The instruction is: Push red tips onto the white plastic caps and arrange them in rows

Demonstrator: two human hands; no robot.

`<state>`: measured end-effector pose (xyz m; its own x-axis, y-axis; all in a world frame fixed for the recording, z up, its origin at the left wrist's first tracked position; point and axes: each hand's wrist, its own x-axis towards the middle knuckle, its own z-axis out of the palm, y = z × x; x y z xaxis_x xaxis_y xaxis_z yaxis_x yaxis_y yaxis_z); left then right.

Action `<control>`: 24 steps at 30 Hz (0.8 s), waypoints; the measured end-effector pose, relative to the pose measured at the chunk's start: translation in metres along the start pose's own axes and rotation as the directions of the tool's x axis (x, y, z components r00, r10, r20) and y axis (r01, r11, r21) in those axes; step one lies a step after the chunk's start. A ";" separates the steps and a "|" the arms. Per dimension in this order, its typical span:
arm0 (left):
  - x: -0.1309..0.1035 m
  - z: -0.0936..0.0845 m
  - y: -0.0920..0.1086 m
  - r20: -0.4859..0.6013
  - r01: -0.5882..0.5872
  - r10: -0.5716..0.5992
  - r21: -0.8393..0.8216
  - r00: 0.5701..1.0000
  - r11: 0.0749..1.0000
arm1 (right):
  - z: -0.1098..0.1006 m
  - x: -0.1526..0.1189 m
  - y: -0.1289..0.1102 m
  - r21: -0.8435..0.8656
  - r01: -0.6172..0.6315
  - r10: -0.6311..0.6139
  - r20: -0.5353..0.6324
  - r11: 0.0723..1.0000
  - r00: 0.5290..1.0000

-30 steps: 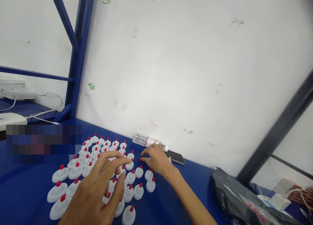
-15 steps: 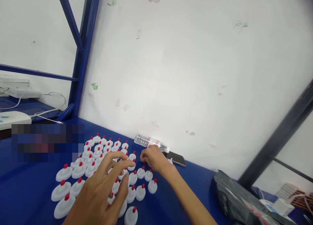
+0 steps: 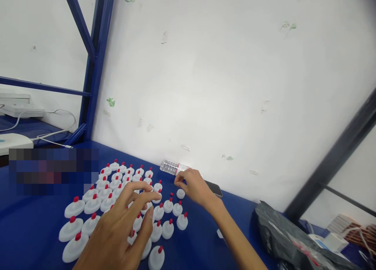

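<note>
Rows of white, rounded dispenser-like caps with red tips [image 3: 75, 246] stand upright on the blue table [image 3: 202, 238]. My left hand [image 3: 123, 223] is over the middle of them, its fingers spread and curved, with nothing seen between them; it hides several caps. My right hand [image 3: 190, 185] is past the right side of the rows, thumb and forefinger curled together. Just below those fingers sits a white piece [image 3: 180, 193] with no red tip showing. Whether the fingertips hold anything is too small to make out.
A clear plastic bottle [image 3: 169, 167] lies along the wall behind my right hand, beside a dark phone [image 3: 215, 188]. A grey plastic bag [image 3: 279, 234] is at the right. Blue frame posts [image 3: 98, 62] rise at left. A white object [image 3: 219, 234] shows beside my right forearm.
My right hand has shifted slightly right and up, uncovering the white piece below its fingers. My left hand keeps nearly the same place and shape. The view has shifted slightly.
</note>
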<state>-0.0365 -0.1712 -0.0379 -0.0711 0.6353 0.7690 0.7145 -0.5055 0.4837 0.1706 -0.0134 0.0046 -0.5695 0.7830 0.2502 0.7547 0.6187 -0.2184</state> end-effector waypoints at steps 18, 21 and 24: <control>-0.005 0.007 -0.004 0.005 0.025 -0.025 -0.022 1.000 0.999 | -0.004 -0.194 0.073 0.097 -0.327 0.328 0.007 0.940 0.945; -0.006 0.008 -0.005 0.013 0.021 -0.021 -0.011 1.000 1.000 | -0.001 -0.186 0.073 0.022 -0.341 0.342 -0.021 0.940 0.940; -0.004 0.007 -0.006 0.021 0.006 -0.006 -0.001 1.000 1.000 | -0.012 -0.173 0.064 0.121 -0.350 0.354 -0.011 0.929 0.935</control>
<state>-0.0355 -0.1663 -0.0473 -0.0610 0.6501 0.7574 0.7134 -0.5023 0.4886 0.3208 -0.1101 -0.0416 -0.2616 0.9506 0.1668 0.8612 0.3080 -0.4043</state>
